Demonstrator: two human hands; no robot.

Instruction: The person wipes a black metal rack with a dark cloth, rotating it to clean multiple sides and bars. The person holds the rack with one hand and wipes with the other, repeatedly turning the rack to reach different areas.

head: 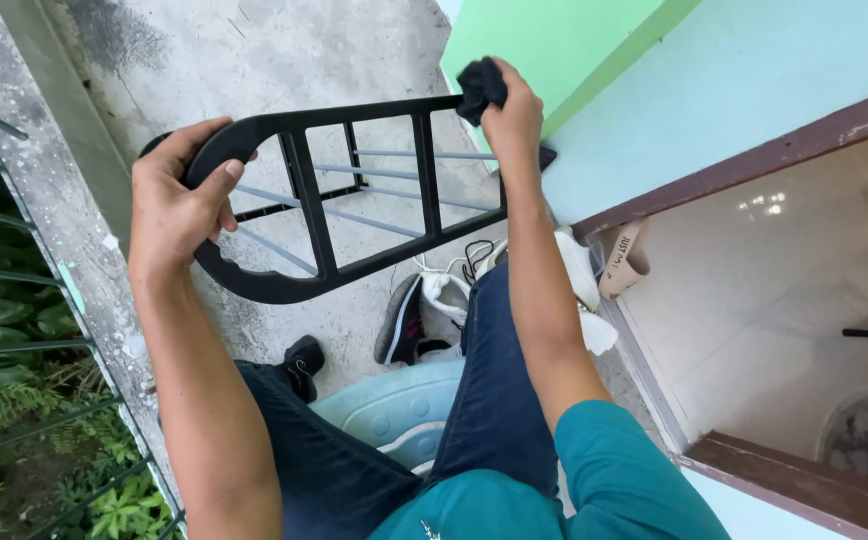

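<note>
A black plastic rack side frame (pixel 314 210) with slim grey rods behind it is held up over a concrete balcony floor. My left hand (pixel 179 195) grips its rounded left end. My right hand (pixel 509 115) presses a dark cloth (pixel 480 88) against the top bar at the frame's right end. My legs in blue jeans (pixel 494 400) show below, with a pale blue plastic stool (pixel 394 410) between them.
Shoes (pixel 414 320) and a black slipper (pixel 304 355) lie on the floor under the frame. A beige sandal (pixel 626 258) leans by the brown door frame (pixel 754 160). A railing (pixel 14 350) with green plants beyond runs along the left.
</note>
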